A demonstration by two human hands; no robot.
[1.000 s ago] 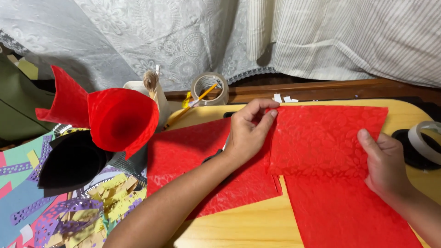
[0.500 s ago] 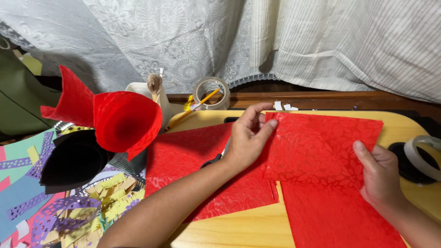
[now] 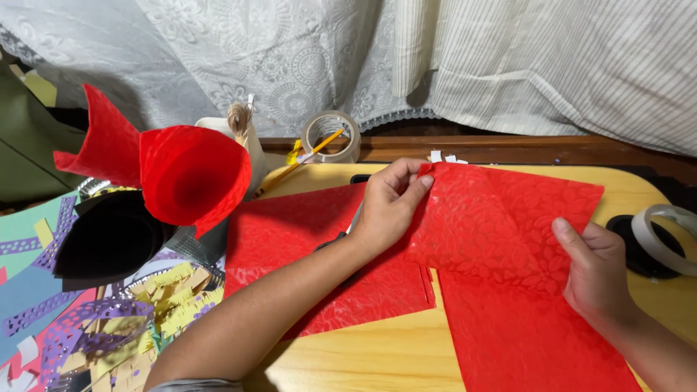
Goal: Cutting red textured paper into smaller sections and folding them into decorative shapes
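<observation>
- Off the desk's left edge lies a heap of cut paper scraps in purple, blue, yellow and pink.
- Above the scraps sits a rolled black sheet, its open end facing the camera.
- Beside it, a red paper cone points its wide mouth forward, with another red rolled piece just behind it to the left.
- Near the desk's far left corner stands a roll of tape with a yellow pencil leaning across it.
- A flat red embossed sheet lies on the left part of the wooden desk; the person's left forearm crosses over it.
- The left hand pinches the upper left corner of the held red sheet, thumb and fingers pressed together on the paper, near the desk's far edge.
- That held sheet, patterned with flowers, spans the middle of the desk, lifted slightly and overlapping the sheets beneath.
- Another red sheet lies under it, running toward the near right edge.
- The right hand grips the held sheet's lower right edge, thumb on top and fingers beneath, closed on the paper.
- At the desk's right edge rest a white tape roll and a dark roll, touching each other.
</observation>
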